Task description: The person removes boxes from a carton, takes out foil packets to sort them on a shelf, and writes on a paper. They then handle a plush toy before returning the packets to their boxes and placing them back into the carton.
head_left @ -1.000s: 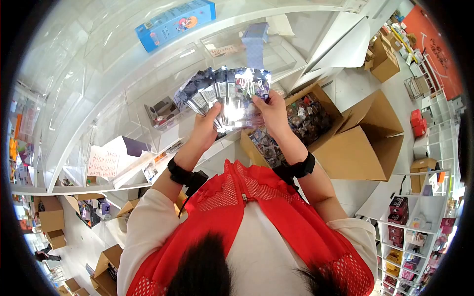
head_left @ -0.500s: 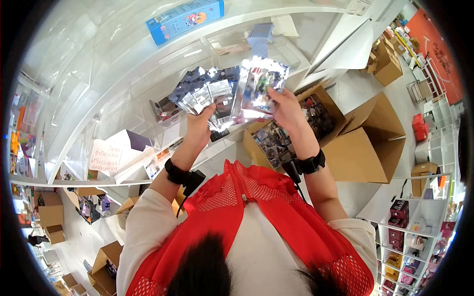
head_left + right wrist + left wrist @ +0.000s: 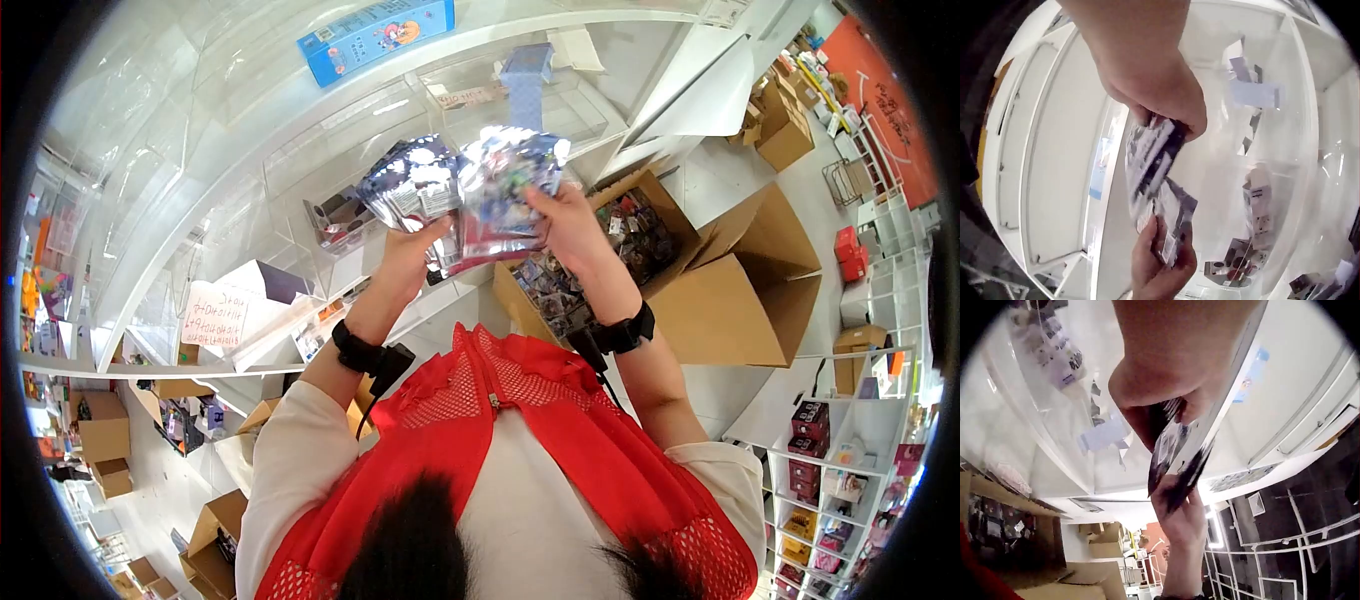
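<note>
Shiny foil packets fill both hands over the white shelf unit. In the head view my left hand (image 3: 405, 262) grips a fan of silvery packets (image 3: 408, 180), its thumb lying across their lower part. My right hand (image 3: 575, 232) holds more foil packets (image 3: 505, 185), colourfully printed and slightly blurred, with the thumb on their face. The two bunches meet side by side, the right one overlapping the left one's edge. From the right wrist, the packets (image 3: 1150, 156) appear as a stack gripped from above, and the left hand (image 3: 1163, 265) pinches its bunch just below.
An open cardboard box (image 3: 690, 220) full of packets stands below the right forearm. Clear plastic bins (image 3: 350, 130) line the shelf, and a blue printed box (image 3: 378, 40) lies on top. A handwritten sheet (image 3: 212, 315) hangs at the left.
The right hand drew its packets away to the right from the left hand's fan, then brought them back leftward against it. The left hand stayed nearly in place, still holding its fan.
</note>
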A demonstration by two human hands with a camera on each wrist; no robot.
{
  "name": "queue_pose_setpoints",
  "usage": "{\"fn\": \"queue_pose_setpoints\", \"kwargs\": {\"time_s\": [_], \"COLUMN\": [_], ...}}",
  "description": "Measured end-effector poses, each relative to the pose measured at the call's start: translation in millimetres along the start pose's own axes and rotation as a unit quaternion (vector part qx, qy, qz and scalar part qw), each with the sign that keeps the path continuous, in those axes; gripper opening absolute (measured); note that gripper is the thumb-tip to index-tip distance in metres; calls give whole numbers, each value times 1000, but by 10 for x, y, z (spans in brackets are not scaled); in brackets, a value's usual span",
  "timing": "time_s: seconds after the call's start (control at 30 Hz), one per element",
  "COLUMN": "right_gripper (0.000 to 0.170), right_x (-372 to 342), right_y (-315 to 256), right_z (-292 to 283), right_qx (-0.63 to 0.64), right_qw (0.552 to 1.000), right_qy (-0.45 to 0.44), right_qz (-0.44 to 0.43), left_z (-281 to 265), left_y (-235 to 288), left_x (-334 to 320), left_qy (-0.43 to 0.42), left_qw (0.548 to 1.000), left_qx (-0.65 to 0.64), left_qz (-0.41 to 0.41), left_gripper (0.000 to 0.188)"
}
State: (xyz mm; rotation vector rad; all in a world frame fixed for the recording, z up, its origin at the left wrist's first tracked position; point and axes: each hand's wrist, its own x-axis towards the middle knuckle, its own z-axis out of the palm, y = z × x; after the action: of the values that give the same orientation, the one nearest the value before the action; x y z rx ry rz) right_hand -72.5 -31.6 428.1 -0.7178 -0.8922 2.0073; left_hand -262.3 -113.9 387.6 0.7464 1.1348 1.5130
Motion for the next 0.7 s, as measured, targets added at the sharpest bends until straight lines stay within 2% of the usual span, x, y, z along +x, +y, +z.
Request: {"fn": "queue_pose_setpoints", "kwargs": {"time_s": [0.1,0.13,0.17,0.23,0.27,0.37,0.4,0.5,0.53,0.57,0.6,0.63,0.67,0.7], "right_gripper": [15,16,16,17,17,17,18,20,20,20,19,19,19,18], "right_x": [70,50,48,60,95,62,60,40,-2,32,39,42,71,65], "right_y": [222,206,203,238,253,140,80,46,52,141,185,212,225,206], "right_z": [-16,-10,-14,-47,-194,-198,-239,-164,-127,-89,-73,-77,-123,-128], "right_qx": [-177,-156,-129,-73,-131,6,64,95,42,6,-89,-183,-196,-185], "right_qw": [982,986,989,993,985,992,994,995,999,998,994,980,978,979], "right_qy": [13,26,39,65,65,85,70,26,-1,-20,2,23,35,46], "right_qz": [-67,-49,-57,-70,-89,-96,-48,-15,-16,-56,-69,-81,-57,-73], "left_z": [115,198,138,24,-30,-77,-66,-36,-54,-58,85,63,105,150], "left_y": [9,139,124,35,-27,-40,-16,13,-57,-97,41,-26,25,76], "left_x": [-13,-74,-29,-14,5,34,26,22,63,83,2,19,4,-12], "left_qy": [3,19,-11,-39,-34,-7,-5,-18,-34,-51,-84,-68,-39,-10], "left_qw": [999,992,974,975,985,994,995,998,998,997,995,997,995,988], "left_qx": [-32,-98,-188,-188,-146,-109,-96,-63,-56,-49,-48,-28,-78,-128], "left_qz": [-22,-79,-126,-112,-85,-18,-16,-11,-9,-8,3,-9,-46,-84], "left_gripper": [32,33,35,36,35,32,32,33,33,33,31,31,32,33]}}
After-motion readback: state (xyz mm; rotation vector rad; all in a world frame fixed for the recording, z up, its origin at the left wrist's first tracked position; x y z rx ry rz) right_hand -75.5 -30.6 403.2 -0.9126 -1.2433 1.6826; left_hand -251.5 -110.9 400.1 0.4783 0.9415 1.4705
